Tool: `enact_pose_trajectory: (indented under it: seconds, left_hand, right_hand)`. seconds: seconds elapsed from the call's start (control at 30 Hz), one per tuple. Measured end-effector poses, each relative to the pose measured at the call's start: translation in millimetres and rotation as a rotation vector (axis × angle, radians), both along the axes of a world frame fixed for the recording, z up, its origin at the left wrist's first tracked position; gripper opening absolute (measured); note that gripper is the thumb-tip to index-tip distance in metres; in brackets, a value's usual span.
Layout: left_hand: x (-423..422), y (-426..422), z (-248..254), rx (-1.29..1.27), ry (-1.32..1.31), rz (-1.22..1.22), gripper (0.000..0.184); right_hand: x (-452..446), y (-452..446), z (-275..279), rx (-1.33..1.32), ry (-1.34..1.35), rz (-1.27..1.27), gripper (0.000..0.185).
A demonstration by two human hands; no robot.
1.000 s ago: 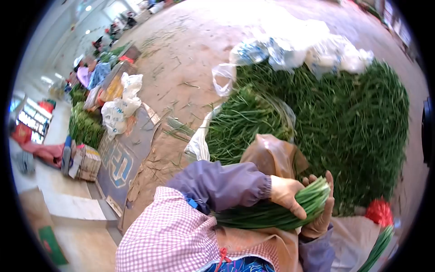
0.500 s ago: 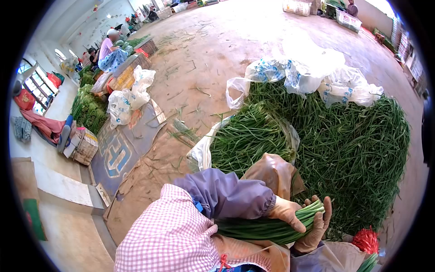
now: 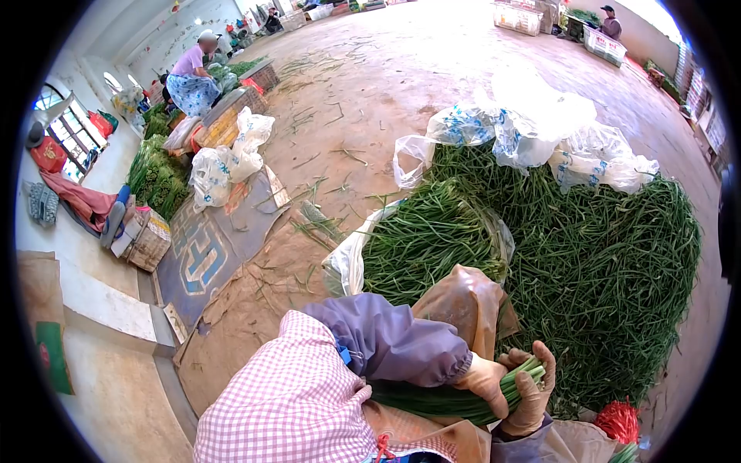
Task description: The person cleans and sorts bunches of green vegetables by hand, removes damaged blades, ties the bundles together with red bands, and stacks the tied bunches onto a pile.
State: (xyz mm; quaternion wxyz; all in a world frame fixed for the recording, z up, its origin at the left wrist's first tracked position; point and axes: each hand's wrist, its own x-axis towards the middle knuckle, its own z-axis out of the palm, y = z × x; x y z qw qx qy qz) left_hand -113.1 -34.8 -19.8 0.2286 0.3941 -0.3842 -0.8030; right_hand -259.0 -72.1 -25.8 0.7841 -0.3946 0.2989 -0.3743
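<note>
A bunch of long green stems that look like chives (image 3: 424,400) lies across my lap, pale cut ends to the right. My left hand (image 3: 485,383), gloved and below a purple sleeve, is closed over the bunch near those ends. Cupped around the end of the bunch from the right is my gloved right hand (image 3: 532,393), its fingers curled at the tips of the stems. The leafy end is hidden beneath my left sleeve and the checked cloth (image 3: 285,393). Right beside my right leg lies a tuft of red ties (image 3: 617,421).
A large heap of loose green stems (image 3: 602,270) spreads ahead and right, beside an open plastic bag of stems (image 3: 432,239). Crumpled clear plastic (image 3: 540,131) tops the heap. At left are a woven basket (image 3: 147,239) and a blue mat (image 3: 204,258). Another person (image 3: 191,77) bends over greens.
Both hands have shifted slightly left with the bunch, and the right hand now covers more of the cut ends. The camera view has tilted a little.
</note>
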Motion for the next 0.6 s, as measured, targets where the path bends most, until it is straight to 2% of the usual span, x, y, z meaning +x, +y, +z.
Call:
enact_pose_trajectory:
  seconds: [0.07,0.1,0.17,0.3,0.4,0.43,0.47,0.5,0.53,0.6]
  left_hand:
    - [-2.2,-1.0,-2.0,0.001,0.021,-0.015,0.046]
    - [-1.2,-3.7,1.0,0.020,0.025,-0.054,0.049]
    - [2.6,-8.0,11.1,0.090,0.028,-0.101,0.062]
    - [-9.6,-12.2,-23.9,-0.131,0.304,-0.054,0.082]
    - [-9.1,-14.0,-16.7,0.020,0.369,-0.053,0.088]
    - [-10.0,-14.7,-19.6,0.005,0.459,-0.105,0.083]
    - [-7.7,-16.0,-20.2,-0.032,0.420,-0.158,0.080]
    - [-5.3,-17.5,-20.7,-0.059,0.392,-0.231,0.077]
    - [-10.1,-16.5,-14.3,-0.072,0.398,-0.335,0.073]
    - [1.5,-11.2,9.6,0.185,0.189,-0.338,0.060]
  right_hand:
    - [-7.0,-3.8,-8.0,0.015,-0.006,0.037,0.061]
    - [-3.4,-0.7,-7.6,0.032,-0.058,-0.022,0.051]
    - [-5.7,-0.4,-4.6,0.024,-0.070,-0.081,0.049]
    - [-31.8,-22.1,25.0,-0.127,-0.055,-0.260,0.045]
    - [-74.6,-56.8,33.1,-0.221,-0.176,-0.409,0.047]
    - [-94.2,-73.3,31.0,-0.263,-0.193,-0.423,0.046]
    - [-112.7,-84.0,31.0,-0.303,-0.206,-0.440,0.045]
    - [-119.6,-89.0,44.5,-0.220,-0.211,-0.523,0.056]
    - [-148.9,-112.2,34.8,-0.309,-0.193,-0.383,0.058]
    - [-205.3,-130.6,32.0,-0.171,-0.068,-0.552,0.046]
